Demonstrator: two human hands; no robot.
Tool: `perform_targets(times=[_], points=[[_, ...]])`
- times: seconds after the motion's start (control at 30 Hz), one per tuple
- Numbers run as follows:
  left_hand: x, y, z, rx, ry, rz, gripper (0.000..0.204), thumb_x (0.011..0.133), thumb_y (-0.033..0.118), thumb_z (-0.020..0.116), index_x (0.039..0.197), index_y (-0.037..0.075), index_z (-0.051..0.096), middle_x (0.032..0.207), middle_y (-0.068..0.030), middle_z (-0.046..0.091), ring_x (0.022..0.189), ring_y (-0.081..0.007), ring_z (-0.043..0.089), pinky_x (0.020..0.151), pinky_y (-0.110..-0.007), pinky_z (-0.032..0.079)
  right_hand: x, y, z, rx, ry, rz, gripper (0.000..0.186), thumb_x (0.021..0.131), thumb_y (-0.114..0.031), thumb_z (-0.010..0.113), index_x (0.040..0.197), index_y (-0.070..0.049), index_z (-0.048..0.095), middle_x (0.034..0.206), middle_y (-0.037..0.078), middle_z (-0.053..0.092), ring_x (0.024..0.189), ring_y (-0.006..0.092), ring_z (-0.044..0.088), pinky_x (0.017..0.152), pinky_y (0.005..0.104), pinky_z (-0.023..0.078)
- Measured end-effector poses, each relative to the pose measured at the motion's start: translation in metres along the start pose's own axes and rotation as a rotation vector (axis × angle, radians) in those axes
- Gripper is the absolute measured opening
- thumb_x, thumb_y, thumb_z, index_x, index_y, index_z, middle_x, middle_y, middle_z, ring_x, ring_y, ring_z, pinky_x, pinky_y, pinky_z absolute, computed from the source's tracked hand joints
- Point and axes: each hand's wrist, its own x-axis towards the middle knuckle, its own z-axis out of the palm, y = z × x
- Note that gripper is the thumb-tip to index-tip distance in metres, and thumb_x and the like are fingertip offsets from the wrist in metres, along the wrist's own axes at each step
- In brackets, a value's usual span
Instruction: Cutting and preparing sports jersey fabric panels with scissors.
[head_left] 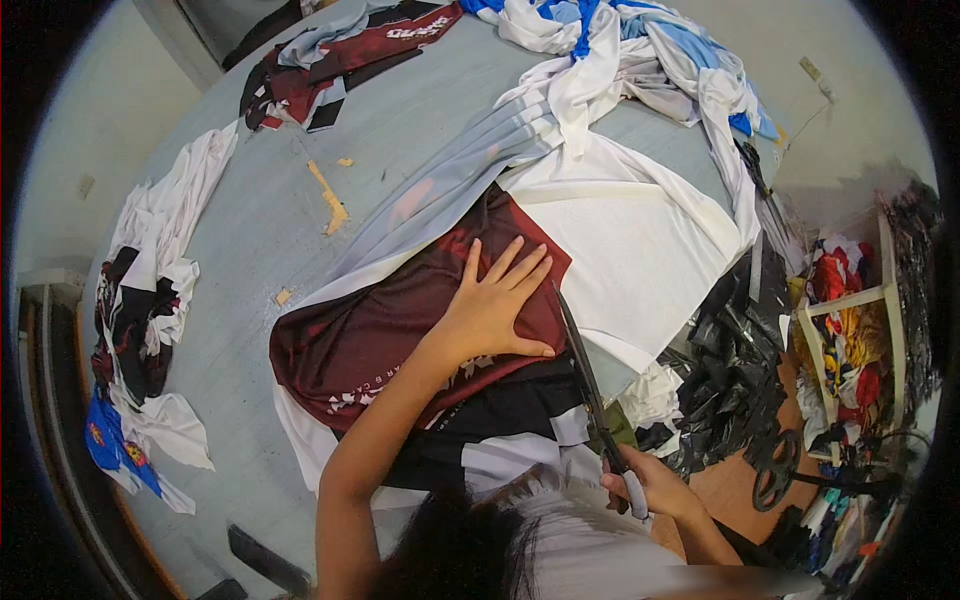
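At far left on the bench (250, 215), a blue-and-white cloth (112, 440) bears a badge-like print, too small to make out. Farther back, a dark red bundle (345, 62) shows large white lettering, slightly blurred. At centre, a maroon cloth (370, 315) overlaps black-and-white cloth (515, 412); its white lettering is partly hidden by the left forearm. The left hand (497, 307) presses flat on it, grip apart. Scissors (588, 385) stand at its right edge, blade contact unclear; the right hand's (655, 487) grip is clamped round their partly covered handles.
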Motion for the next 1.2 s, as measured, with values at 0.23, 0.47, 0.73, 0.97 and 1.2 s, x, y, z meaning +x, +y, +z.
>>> perform_targets(times=[0.23,0.47,0.73,0.97,1.2], points=[[0.001,-0.002,-0.001,0.038,-0.023,-0.027,0.112,0.054,0.071,0.063,0.139,0.006,0.027,0.146,-0.008,0.023,0.136,-0.0285,0.015,0.102,-0.065,0.006,0.001,-0.011,0.013,-0.042,-0.031,0.051,0.051,0.083,-0.042,0.06,0.097,0.005,0.05,0.077,0.015,0.058,0.069,0.0204,0.06,0.062,0.0321,0.047],[0.001,-0.001,-0.001,0.049,-0.006,-0.025,0.113,0.053,0.072,0.063,0.139,0.007,0.027,0.146,-0.0076,0.023,0.136,-0.0278,0.015,0.102,-0.065,0.005,0.004,-0.031,0.024,-0.155,0.115,0.023,0.054,0.08,-0.044,0.063,0.098,0.006,0.052,0.087,0.024,0.06,0.081,0.0328,0.06,0.073,0.0376,0.046],[-0.001,-0.005,0.001,0.023,0.012,-0.012,0.113,0.054,0.07,0.064,0.139,0.006,0.027,0.146,-0.0084,0.023,0.136,-0.0285,0.016,0.102,-0.065,0.005,0.008,-0.032,0.026,-0.258,0.174,0.027,0.054,0.079,-0.044,0.063,0.096,0.006,0.054,0.086,0.025,0.06,0.08,0.0355,0.06,0.072,0.0382,0.046],[-0.003,-0.006,0.002,0.032,0.0,-0.037,0.113,0.054,0.071,0.063,0.139,0.007,0.025,0.146,-0.0083,0.023,0.136,-0.0285,0.016,0.102,-0.066,0.005,0.012,-0.023,0.036,-0.134,0.191,-0.012,0.047,0.082,-0.04,0.062,0.093,0.004,0.054,0.076,0.019,0.059,0.069,0.0266,0.057,0.065,0.0351,0.045],[-0.004,-0.005,0.002,0.037,0.005,-0.045,0.114,0.054,0.072,0.063,0.139,0.007,0.025,0.146,-0.0077,0.023,0.136,-0.0281,0.016,0.101,-0.066,0.005,0.015,-0.022,0.044,-0.099,0.2,0.115,0.039,0.083,-0.036,0.062,0.088,0.002,0.052,0.066,0.009,0.051,0.059,0.0164,0.047,0.058,0.0307,0.043]])
